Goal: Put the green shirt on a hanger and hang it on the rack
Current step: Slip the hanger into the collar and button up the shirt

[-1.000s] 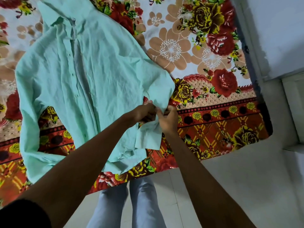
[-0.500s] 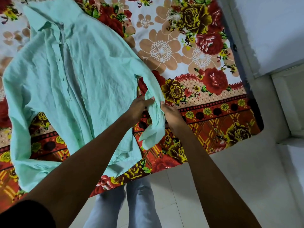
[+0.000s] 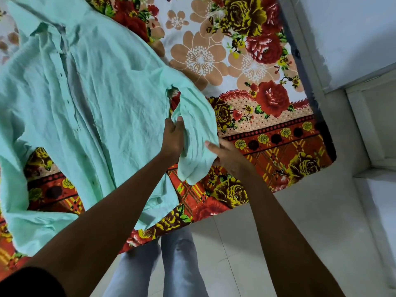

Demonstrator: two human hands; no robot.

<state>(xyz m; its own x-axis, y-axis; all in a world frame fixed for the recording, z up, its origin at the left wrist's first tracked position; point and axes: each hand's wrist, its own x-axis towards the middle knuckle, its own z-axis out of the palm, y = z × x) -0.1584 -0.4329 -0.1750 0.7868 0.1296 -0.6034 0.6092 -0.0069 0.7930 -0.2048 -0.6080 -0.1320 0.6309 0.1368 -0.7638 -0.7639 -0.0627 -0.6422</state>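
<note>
Sleeve [image 3: 196, 133] seemingly hides left hand [image 3: 172, 139] fingertips.

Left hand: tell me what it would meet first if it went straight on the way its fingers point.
The left hand already grips the sleeve of the green shirt; straight on, it would probably meet more sleeve cloth, then the floral bedsheet. Depth is unclear.

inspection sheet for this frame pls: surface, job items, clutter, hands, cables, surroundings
Surface: bed with floral bedsheet.
Job's things: green shirt spread on the bed, collar at far end; no hanger or rack seen.
Clutter: nothing seen.
Grippers: left hand and right hand both grip the shirt's sleeve.
Cables: nothing seen.
Surroundings: tiled floor, white wall, person's jeans below.
</note>
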